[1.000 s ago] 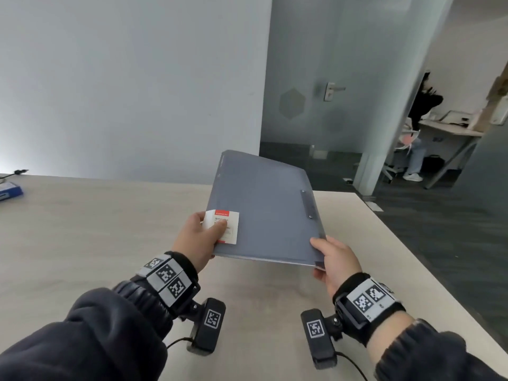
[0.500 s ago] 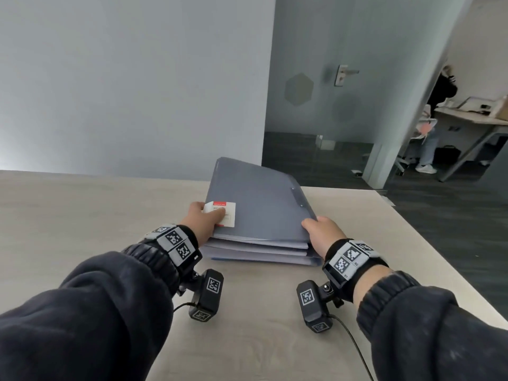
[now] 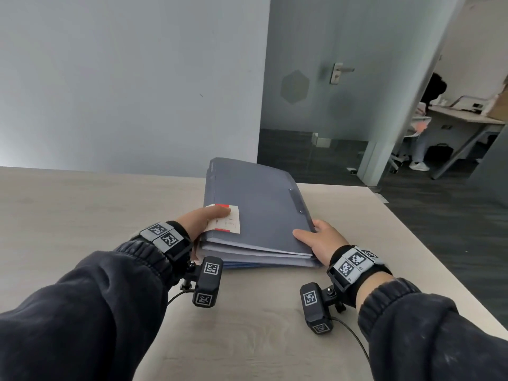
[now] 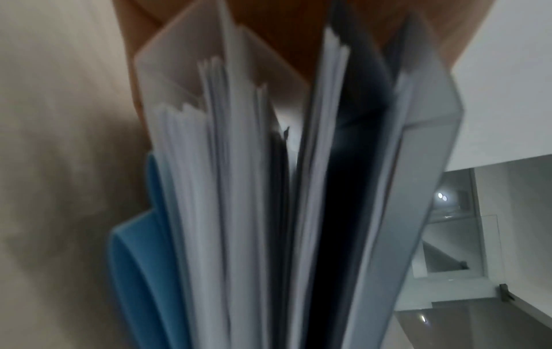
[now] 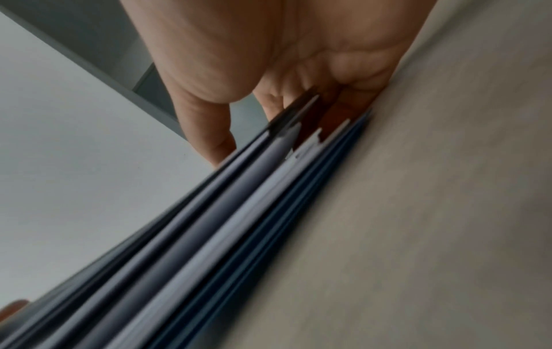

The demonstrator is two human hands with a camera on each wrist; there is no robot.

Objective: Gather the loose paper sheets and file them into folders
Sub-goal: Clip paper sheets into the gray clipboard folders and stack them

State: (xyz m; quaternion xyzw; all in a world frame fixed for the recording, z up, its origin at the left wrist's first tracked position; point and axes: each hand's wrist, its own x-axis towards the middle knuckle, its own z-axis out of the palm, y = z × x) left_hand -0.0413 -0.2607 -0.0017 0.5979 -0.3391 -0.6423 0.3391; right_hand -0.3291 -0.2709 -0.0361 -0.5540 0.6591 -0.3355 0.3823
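A grey folder [image 3: 255, 204] with a white-and-red label [image 3: 229, 222] lies on top of a stack of folders [image 3: 264, 258] on the table. My left hand [image 3: 198, 224] grips its near left corner, thumb on the label. My right hand [image 3: 320, 240] grips the near right corner, thumb on the cover, fingers under its edge. In the left wrist view white paper sheets [image 4: 227, 189] show between grey covers, with a blue folder [image 4: 140, 271] at the bottom. The right wrist view shows my right hand [image 5: 286, 78] pinching the stacked folder edges [image 5: 227, 224].
The light wooden table [image 3: 82, 215] stretches left and toward me. Its right edge [image 3: 428, 259] drops to dark carpet. Beyond it stand a glass door [image 3: 341, 75] and, farther off, a person [image 3: 428, 119] at a desk.
Both hands have lowered the grey folder from the air onto the stack of folders. They still hold its near corners.
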